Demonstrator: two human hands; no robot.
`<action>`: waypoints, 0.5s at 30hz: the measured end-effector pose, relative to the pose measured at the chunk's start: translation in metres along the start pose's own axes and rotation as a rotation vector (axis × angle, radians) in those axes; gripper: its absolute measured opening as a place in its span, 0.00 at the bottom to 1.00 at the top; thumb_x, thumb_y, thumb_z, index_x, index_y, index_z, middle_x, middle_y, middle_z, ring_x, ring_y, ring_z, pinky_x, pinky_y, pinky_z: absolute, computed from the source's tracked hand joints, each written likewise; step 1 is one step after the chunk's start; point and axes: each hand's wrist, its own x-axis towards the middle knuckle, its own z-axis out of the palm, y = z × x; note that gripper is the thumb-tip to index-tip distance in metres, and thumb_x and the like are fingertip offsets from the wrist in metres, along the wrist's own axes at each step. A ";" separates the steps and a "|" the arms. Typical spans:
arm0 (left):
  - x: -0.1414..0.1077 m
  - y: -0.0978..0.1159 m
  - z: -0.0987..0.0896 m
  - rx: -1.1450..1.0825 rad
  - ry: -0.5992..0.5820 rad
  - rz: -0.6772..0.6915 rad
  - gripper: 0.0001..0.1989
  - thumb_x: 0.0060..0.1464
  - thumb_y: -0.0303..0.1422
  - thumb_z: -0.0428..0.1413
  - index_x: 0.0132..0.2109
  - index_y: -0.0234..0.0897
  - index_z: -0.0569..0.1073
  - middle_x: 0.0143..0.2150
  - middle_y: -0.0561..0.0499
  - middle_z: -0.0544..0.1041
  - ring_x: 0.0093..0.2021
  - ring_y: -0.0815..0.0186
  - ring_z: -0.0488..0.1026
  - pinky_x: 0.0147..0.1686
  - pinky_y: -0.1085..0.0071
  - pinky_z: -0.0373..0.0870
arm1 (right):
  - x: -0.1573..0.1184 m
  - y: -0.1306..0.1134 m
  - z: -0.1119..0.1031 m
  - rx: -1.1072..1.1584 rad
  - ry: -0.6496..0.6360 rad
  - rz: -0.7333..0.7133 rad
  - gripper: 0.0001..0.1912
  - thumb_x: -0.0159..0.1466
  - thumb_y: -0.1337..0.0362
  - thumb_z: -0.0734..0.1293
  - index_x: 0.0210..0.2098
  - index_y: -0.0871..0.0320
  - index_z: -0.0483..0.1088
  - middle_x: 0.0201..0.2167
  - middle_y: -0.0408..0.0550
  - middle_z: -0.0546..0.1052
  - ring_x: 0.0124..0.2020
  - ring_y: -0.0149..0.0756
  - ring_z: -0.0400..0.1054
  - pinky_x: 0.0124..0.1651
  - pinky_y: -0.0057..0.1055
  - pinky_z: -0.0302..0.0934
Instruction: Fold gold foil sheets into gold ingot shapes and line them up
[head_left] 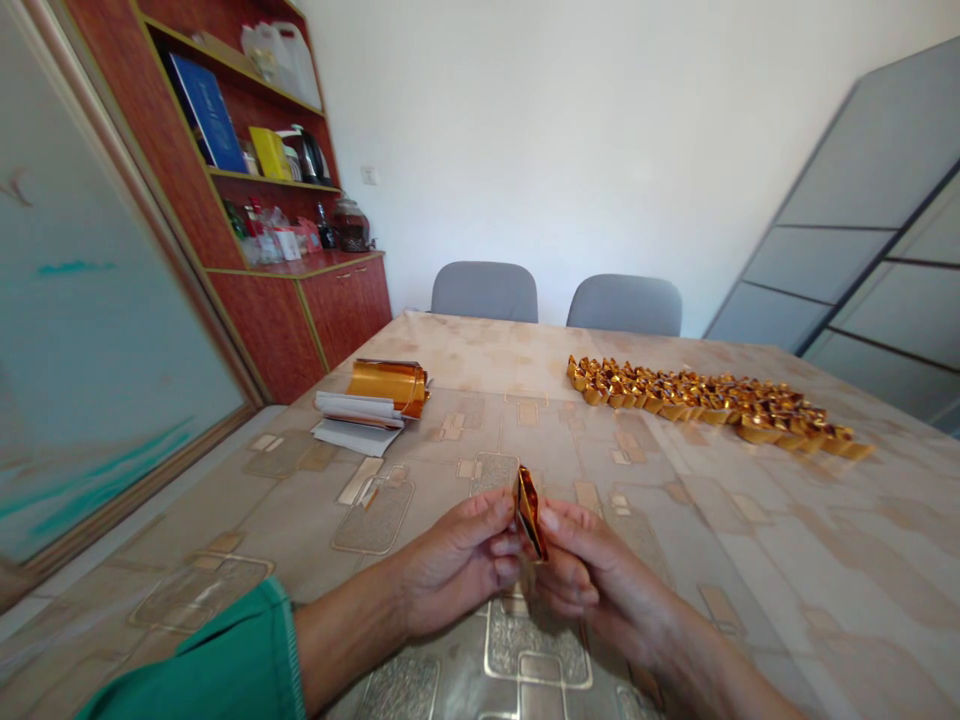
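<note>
Two hands: left hand [459, 565] and right hand [596, 565] pinch one folded gold piece [529, 515].
Folded gold piece: between the fingertips, tilted, over the tablecloth [502, 355].
Sheet stack [386, 385]: beyond the left hand.
Gold pile [694, 398]: beyond the right.

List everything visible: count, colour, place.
Folded foil piece: one, gold, centre
Tablecloth: one, beige, foreground
Foil ingots: many, gold, tablecloth's right
Paper sheets: several, gold and white, tablecloth's left
Chairs: two, grey, beyond tablecloth
Shelf cabinet: one, reddish, back left
Jugs: at least two, whitish, top shelf
Boxes: two, blue and yellow, middle shelf
Kettle: one, black, middle shelf
Bottles: several, mixed, lower shelf
Jar: one, dark, lower shelf
Wall: one, white, back
Socket: one, white, wall
Wardrobe: one, grey, right
Framed panel: one, bluish, left
Left hand: one, green-sleeved, centre
Right hand: one, bare, centre
</note>
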 end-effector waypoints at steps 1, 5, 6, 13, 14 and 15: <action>0.000 0.000 0.000 -0.068 -0.046 -0.041 0.19 0.42 0.47 0.70 0.29 0.36 0.75 0.22 0.58 0.58 0.25 0.73 0.56 0.29 0.75 0.61 | 0.000 0.001 -0.002 0.014 -0.016 0.015 0.14 0.63 0.54 0.72 0.32 0.59 0.71 0.11 0.28 0.56 0.12 0.20 0.38 0.16 0.20 0.38; -0.001 0.002 -0.001 -0.238 -0.117 -0.136 0.15 0.44 0.41 0.70 0.31 0.35 0.77 0.23 0.58 0.61 0.24 0.74 0.55 0.28 0.77 0.58 | -0.001 0.003 -0.009 0.024 -0.037 0.024 0.12 0.64 0.56 0.72 0.36 0.59 0.73 0.09 0.27 0.59 0.09 0.19 0.38 0.13 0.18 0.38; -0.001 0.002 -0.001 -0.253 -0.099 -0.144 0.14 0.44 0.40 0.70 0.31 0.35 0.77 0.24 0.57 0.63 0.24 0.75 0.55 0.28 0.78 0.57 | -0.001 0.003 -0.009 0.026 -0.035 0.022 0.12 0.64 0.56 0.71 0.37 0.59 0.73 0.09 0.27 0.59 0.09 0.18 0.37 0.13 0.18 0.38; -0.003 0.001 -0.002 -0.366 -0.145 -0.191 0.12 0.46 0.36 0.70 0.36 0.34 0.80 0.26 0.56 0.67 0.25 0.76 0.57 0.26 0.81 0.56 | 0.001 -0.001 -0.002 0.093 -0.046 0.009 0.16 0.63 0.54 0.72 0.26 0.60 0.71 0.08 0.28 0.58 0.09 0.16 0.37 0.12 0.18 0.37; -0.003 0.001 -0.001 -0.376 -0.154 -0.201 0.12 0.46 0.35 0.70 0.36 0.34 0.80 0.26 0.55 0.68 0.25 0.77 0.58 0.26 0.82 0.56 | 0.001 -0.002 -0.001 0.095 -0.046 0.009 0.17 0.62 0.54 0.73 0.25 0.59 0.69 0.08 0.28 0.58 0.09 0.16 0.37 0.12 0.18 0.37; -0.003 0.002 -0.001 -0.391 -0.156 -0.210 0.11 0.46 0.34 0.70 0.36 0.34 0.80 0.27 0.55 0.69 0.25 0.77 0.58 0.25 0.82 0.56 | 0.001 -0.003 0.000 0.091 -0.045 0.008 0.17 0.62 0.54 0.73 0.26 0.59 0.69 0.08 0.28 0.57 0.09 0.16 0.37 0.12 0.17 0.37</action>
